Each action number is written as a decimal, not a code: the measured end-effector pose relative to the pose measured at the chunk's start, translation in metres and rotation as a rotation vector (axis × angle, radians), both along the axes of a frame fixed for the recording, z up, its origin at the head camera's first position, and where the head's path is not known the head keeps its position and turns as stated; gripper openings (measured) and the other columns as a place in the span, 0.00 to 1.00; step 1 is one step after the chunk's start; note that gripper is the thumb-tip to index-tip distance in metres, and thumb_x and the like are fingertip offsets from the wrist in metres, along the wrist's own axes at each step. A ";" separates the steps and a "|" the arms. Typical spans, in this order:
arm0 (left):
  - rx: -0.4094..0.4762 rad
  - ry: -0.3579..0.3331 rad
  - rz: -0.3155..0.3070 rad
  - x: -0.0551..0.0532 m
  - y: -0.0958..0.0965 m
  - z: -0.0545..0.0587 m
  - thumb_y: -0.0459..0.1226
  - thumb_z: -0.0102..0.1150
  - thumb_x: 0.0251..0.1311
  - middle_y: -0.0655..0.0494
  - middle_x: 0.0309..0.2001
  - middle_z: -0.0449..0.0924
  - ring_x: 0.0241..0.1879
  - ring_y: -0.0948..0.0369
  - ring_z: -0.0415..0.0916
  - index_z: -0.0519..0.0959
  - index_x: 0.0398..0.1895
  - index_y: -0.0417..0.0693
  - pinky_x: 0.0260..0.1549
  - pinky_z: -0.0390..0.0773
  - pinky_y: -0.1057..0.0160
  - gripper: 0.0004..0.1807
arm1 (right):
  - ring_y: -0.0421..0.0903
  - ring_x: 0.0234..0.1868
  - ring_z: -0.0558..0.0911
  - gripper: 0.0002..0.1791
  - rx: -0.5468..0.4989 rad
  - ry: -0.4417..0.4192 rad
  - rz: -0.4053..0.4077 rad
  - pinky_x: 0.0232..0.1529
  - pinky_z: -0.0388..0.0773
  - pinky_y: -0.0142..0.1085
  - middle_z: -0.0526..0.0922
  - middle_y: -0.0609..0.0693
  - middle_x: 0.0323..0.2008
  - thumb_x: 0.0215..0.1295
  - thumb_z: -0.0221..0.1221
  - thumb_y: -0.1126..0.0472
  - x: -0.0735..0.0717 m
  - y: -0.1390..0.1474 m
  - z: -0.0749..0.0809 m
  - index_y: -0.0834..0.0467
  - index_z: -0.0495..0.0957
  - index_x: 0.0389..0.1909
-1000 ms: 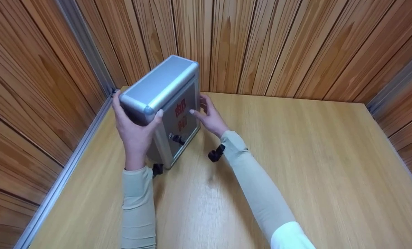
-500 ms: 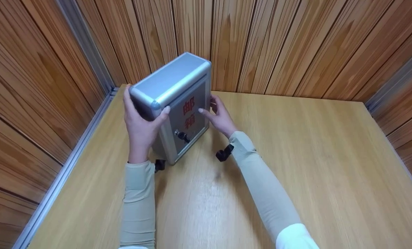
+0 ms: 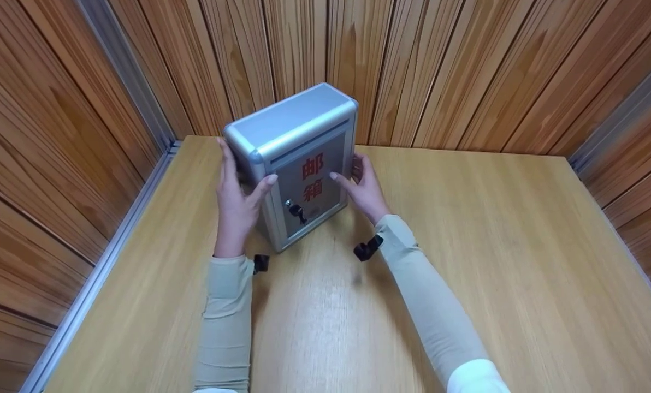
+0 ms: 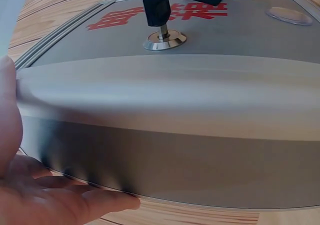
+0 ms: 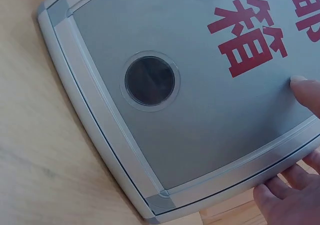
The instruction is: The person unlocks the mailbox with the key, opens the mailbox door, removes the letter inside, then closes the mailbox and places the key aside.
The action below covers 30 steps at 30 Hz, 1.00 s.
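A silver metal mailbox (image 3: 290,174) with red characters on its front door stands upright on the table, turned at an angle. Black-headed keys (image 3: 297,211) hang from the lock on its door. My left hand (image 3: 237,204) grips the left side, thumb on the front edge; in the left wrist view its fingers (image 4: 95,200) reach round the back edge. On the other side my right hand (image 3: 368,191) holds the box, its thumb pressing the door beside the characters and its fingers round the right edge. A round window (image 5: 150,80) shows low on the door in the right wrist view.
The wooden table (image 3: 495,262) runs far to the right of the box. Behind it rises a wood-plank wall (image 3: 413,71), close to the mailbox. A metal rail (image 3: 112,256) edges the table along the left wall.
Both hands have shifted the mailbox to the right and turned it so its door faces further toward me. The grip of each hand stays the same.
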<state>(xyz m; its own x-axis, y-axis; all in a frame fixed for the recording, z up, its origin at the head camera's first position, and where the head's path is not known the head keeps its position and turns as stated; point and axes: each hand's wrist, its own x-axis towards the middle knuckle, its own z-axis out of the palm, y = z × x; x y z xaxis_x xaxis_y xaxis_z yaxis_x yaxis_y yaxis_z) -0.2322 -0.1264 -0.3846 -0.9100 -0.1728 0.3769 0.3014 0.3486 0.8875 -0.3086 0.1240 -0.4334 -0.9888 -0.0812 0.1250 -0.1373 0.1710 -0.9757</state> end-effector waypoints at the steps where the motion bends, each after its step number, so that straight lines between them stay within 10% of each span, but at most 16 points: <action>1: 0.007 0.002 -0.009 -0.001 0.001 0.000 0.57 0.64 0.53 0.61 0.75 0.30 0.73 0.56 0.37 0.29 0.74 0.67 0.65 0.56 0.51 0.59 | 0.46 0.68 0.61 0.42 0.000 -0.002 -0.007 0.66 0.58 0.37 0.61 0.49 0.68 0.56 0.66 0.45 0.001 0.001 0.000 0.49 0.56 0.68; 16: -0.016 -0.052 -0.054 -0.018 0.024 0.002 0.64 0.58 0.51 0.64 0.75 0.40 0.71 0.59 0.46 0.36 0.75 0.68 0.61 0.63 0.55 0.54 | 0.51 0.66 0.64 0.45 0.059 -0.006 -0.087 0.64 0.62 0.44 0.61 0.50 0.67 0.54 0.67 0.43 0.009 0.037 0.007 0.45 0.55 0.69; 30: 0.038 -0.036 -0.242 -0.050 0.038 -0.008 0.55 0.62 0.55 0.58 0.73 0.48 0.71 0.59 0.47 0.48 0.75 0.63 0.61 0.63 0.59 0.48 | 0.51 0.66 0.64 0.46 0.147 -0.022 -0.214 0.62 0.64 0.44 0.60 0.53 0.68 0.56 0.66 0.44 0.024 0.066 0.008 0.53 0.54 0.71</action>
